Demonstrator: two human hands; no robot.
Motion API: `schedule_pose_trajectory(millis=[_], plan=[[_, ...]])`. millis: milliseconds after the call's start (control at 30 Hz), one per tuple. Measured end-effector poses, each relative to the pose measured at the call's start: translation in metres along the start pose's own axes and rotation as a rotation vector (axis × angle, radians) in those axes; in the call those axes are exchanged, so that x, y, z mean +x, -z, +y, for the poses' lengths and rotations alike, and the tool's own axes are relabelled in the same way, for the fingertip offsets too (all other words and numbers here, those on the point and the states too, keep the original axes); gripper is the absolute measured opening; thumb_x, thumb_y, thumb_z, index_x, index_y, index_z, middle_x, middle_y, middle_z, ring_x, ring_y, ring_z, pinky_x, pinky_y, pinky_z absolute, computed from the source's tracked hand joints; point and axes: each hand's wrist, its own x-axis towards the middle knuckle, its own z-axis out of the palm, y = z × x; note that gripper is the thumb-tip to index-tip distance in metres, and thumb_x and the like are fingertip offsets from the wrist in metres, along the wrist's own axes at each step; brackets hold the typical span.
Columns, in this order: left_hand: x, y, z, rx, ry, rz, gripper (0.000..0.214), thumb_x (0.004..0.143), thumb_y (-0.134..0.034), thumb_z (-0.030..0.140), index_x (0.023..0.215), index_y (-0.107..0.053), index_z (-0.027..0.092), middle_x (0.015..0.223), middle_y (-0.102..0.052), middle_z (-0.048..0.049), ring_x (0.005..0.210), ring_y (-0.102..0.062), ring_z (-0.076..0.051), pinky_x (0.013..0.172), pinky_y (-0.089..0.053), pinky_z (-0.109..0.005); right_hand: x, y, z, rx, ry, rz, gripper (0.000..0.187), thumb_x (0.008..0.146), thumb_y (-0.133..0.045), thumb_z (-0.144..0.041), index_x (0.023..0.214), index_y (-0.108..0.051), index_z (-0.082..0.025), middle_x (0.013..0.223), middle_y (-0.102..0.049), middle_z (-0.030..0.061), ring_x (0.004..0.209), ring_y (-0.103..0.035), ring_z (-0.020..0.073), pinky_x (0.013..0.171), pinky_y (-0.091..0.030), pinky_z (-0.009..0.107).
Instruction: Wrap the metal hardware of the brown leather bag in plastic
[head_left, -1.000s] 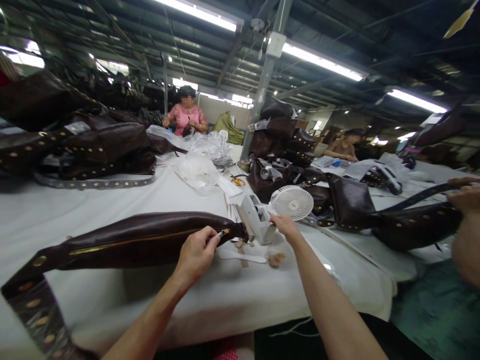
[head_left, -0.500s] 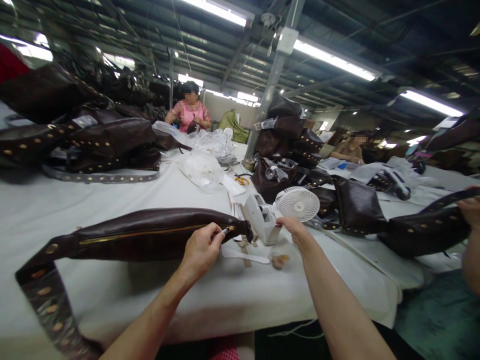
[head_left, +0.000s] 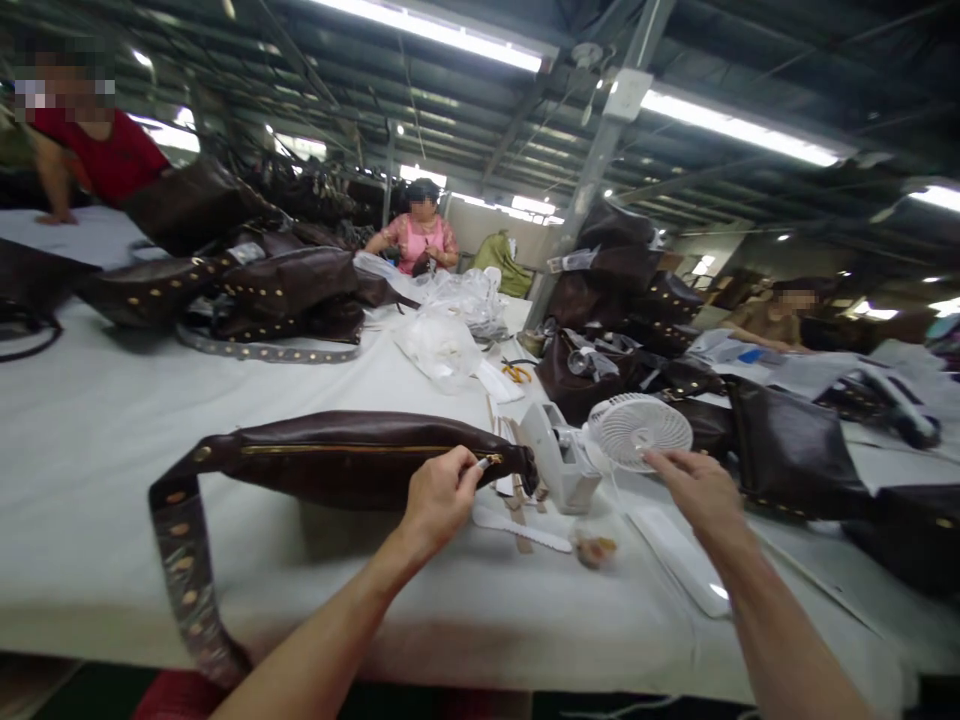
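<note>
A long dark brown leather bag [head_left: 337, 462] with a gold zip lies on the white table [head_left: 97, 420]. Its studded strap [head_left: 184, 560] hangs over the front edge. My left hand [head_left: 439, 495] is closed in a pinch on the zip pull at the bag's right end. To the right, my right hand [head_left: 694, 485] hovers with fingers loosely apart just below a small white desk fan [head_left: 637, 432], holding nothing.
A white serrated strip [head_left: 521, 530] and a flat white bar [head_left: 679, 560] lie by the fan. Heaps of brown studded bags [head_left: 247, 290] and clear plastic bags [head_left: 442, 345] cover the far table. Three other people sit or lean at the far sides.
The view has swung left. My right hand has come off the fan's base and now sits right of it, below the fan head. My left hand keeps its pinch on the zip pull.
</note>
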Motion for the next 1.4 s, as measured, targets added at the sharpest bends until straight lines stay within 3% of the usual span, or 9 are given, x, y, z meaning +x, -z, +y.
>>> schedule_pose_trajectory(millis=[33, 100, 167, 233, 400, 633, 967, 1133, 1400], plan=[[-0.001, -0.002, 0.000, 0.023, 0.002, 0.018, 0.017, 0.090, -0.051, 0.027, 0.078, -0.061, 0.021, 0.071, -0.065, 0.0001, 0.066, -0.059, -0.016, 0.061, -0.032, -0.025, -0.007, 0.003, -0.018, 0.139, 0.018, -0.047, 0.029, 0.063, -0.065, -0.050, 0.066, -0.071, -0.022, 0.081, -0.069, 0.0090, 0.086, -0.059, 0.0285, 0.074, -0.043, 0.037], [-0.004, -0.006, -0.001, 0.077, -0.005, 0.044, 0.016, 0.092, -0.051, 0.026, 0.081, -0.060, 0.021, 0.073, -0.067, -0.0010, 0.069, -0.061, -0.017, 0.061, -0.031, -0.025, -0.034, 0.001, -0.055, 0.409, 0.036, -0.319, 0.035, 0.062, -0.069, -0.054, 0.071, -0.073, -0.020, 0.081, -0.068, 0.0068, 0.079, -0.058, 0.0234, 0.070, -0.043, 0.033], [-0.007, -0.009, -0.001, 0.125, -0.029, 0.062, 0.016, 0.093, -0.049, 0.027, 0.082, -0.060, 0.022, 0.076, -0.068, -0.0022, 0.071, -0.062, -0.018, 0.061, -0.031, -0.026, -0.070, -0.012, -0.088, 0.540, 0.006, -0.575, 0.039, 0.065, -0.071, -0.056, 0.072, -0.072, -0.019, 0.068, -0.062, 0.0035, 0.065, -0.051, 0.0169, 0.061, -0.041, 0.029], [-0.009, -0.012, -0.003, 0.152, -0.065, 0.077, 0.017, 0.094, -0.047, 0.027, 0.083, -0.059, 0.022, 0.078, -0.068, -0.0031, 0.072, -0.062, -0.018, 0.061, -0.032, -0.026, -0.100, -0.031, -0.111, 0.610, -0.011, -0.692, 0.040, 0.065, -0.072, -0.057, 0.071, -0.071, -0.017, 0.059, -0.052, -0.0007, 0.056, -0.042, 0.0120, 0.053, -0.034, 0.025], [-0.013, -0.016, -0.008, 0.166, -0.153, 0.106, 0.024, 0.097, -0.041, 0.029, 0.081, -0.057, 0.021, 0.080, -0.068, -0.0046, 0.073, -0.062, -0.018, 0.061, -0.035, -0.027, -0.116, -0.068, -0.122, 0.640, -0.070, -0.683, 0.046, 0.060, -0.072, -0.061, 0.068, -0.069, -0.016, 0.049, -0.038, -0.0055, 0.049, -0.029, 0.0092, 0.046, -0.020, 0.024], [-0.015, -0.025, -0.019, 0.179, -0.285, 0.160, 0.030, 0.099, -0.034, 0.026, 0.084, -0.059, 0.019, 0.082, -0.068, -0.0069, 0.075, -0.064, -0.017, 0.066, -0.043, -0.026, -0.109, -0.080, -0.119, 0.411, 0.075, -0.548, 0.038, 0.066, -0.062, -0.054, 0.061, -0.069, -0.017, 0.049, -0.049, -0.0018, 0.051, -0.040, 0.0130, 0.050, -0.030, 0.027], [-0.015, -0.032, -0.028, 0.166, -0.363, 0.191, 0.030, 0.100, -0.031, 0.024, 0.088, -0.058, 0.019, 0.078, -0.067, -0.0075, 0.073, -0.065, -0.018, 0.068, -0.046, -0.025, -0.113, -0.088, -0.117, 0.165, 0.128, -0.409, 0.034, 0.072, -0.055, -0.051, 0.058, -0.066, -0.022, 0.051, -0.058, 0.0004, 0.053, -0.053, 0.0182, 0.053, -0.035, 0.029], [-0.015, -0.028, -0.023, 0.124, -0.370, 0.162, 0.029, 0.099, -0.031, 0.023, 0.092, -0.058, 0.019, 0.084, -0.069, -0.0083, 0.078, -0.066, -0.019, 0.072, -0.047, -0.026, -0.111, -0.087, -0.114, 0.201, 0.121, -0.452, 0.037, 0.072, -0.054, -0.053, 0.058, -0.066, -0.021, 0.050, -0.057, 0.0002, 0.052, -0.052, 0.0172, 0.052, -0.034, 0.028], [-0.006, -0.005, -0.009, -0.164, -0.167, 0.046, 0.012, 0.086, -0.050, 0.018, 0.081, -0.061, 0.019, 0.074, -0.067, -0.0022, 0.068, -0.062, -0.016, 0.063, -0.041, -0.026, -0.102, -0.081, -0.116, 0.443, -0.089, -0.737, 0.022, 0.059, -0.064, -0.038, 0.050, -0.063, -0.018, 0.042, -0.055, -0.0004, 0.039, -0.044, 0.0104, 0.040, -0.029, 0.022]])
